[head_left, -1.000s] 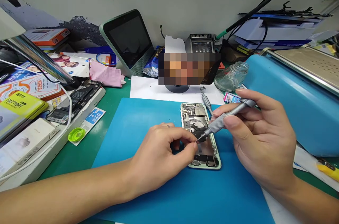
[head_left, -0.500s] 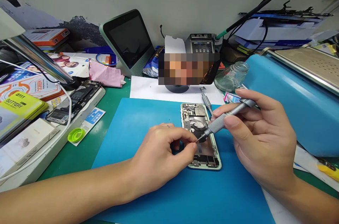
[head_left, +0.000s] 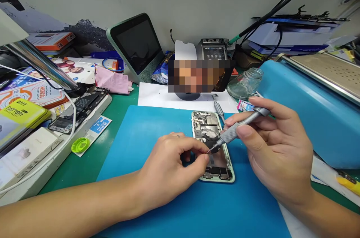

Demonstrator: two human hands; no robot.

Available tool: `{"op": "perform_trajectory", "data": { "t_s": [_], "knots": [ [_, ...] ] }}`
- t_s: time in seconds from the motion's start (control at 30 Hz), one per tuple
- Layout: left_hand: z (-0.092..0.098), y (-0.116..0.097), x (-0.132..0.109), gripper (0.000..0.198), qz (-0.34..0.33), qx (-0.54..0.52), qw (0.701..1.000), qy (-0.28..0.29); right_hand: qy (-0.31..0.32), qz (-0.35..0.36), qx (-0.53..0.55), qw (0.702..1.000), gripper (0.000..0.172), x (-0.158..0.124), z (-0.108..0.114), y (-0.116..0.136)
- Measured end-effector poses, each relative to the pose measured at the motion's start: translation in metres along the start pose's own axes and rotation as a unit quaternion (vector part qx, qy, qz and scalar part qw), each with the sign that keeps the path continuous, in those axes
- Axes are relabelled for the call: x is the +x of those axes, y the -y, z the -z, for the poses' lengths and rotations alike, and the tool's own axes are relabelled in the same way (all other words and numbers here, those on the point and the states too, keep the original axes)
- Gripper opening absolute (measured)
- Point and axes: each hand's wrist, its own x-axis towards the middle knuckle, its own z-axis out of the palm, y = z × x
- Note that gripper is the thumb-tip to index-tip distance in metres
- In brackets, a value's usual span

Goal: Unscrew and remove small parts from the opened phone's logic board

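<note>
A grey metal precision screwdriver slants down to the left in my right hand, its shaft held between thumb and fingers. Its thin tip meets the pinched thumb and index finger of my left hand. Whatever sits between those left fingertips is too small to make out. Below both hands lies an opened phone with a pale green frame, its inner parts exposed. My left hand covers part of its left edge. Beyond the phone rests a second grey screwdriver, partly behind my right fingers.
A blue mat lies under the phone. Behind it stand a tablet-like display, a glass jar and a soldering station. At left are battery boxes, a second phone body and a green cap.
Both hands and the screwdriver keep nearly the same pose. The whole view has shifted very slightly.
</note>
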Motion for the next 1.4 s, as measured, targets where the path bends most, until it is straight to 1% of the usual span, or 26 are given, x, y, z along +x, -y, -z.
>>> {"op": "perform_trajectory", "data": {
  "t_s": [0.3, 0.93, 1.23, 1.4],
  "knots": [
    [0.0002, 0.0005, -0.0013, 0.013, 0.006, 0.001, 1.000, -0.004, 0.005, 0.025, 0.008, 1.000, 0.038, 0.0014, 0.0006, -0.0020],
    [-0.0002, 0.0008, -0.0009, 0.014, -0.019, 0.002, 1.000, -0.002, 0.013, 0.025, 0.017, 0.999, 0.040, 0.0013, 0.0013, -0.0048],
    [-0.0016, 0.0024, 0.0002, 0.014, -0.007, 0.000, 1.000, 0.003, -0.002, -0.002, -0.006, 1.000, 0.036, 0.0000, 0.0023, -0.0010],
    [-0.0014, 0.0022, -0.0001, 0.013, -0.003, 0.007, 1.000, 0.004, 0.005, 0.000, -0.010, 1.000, 0.036, 0.0000, 0.0018, -0.0001]
  ]
}}
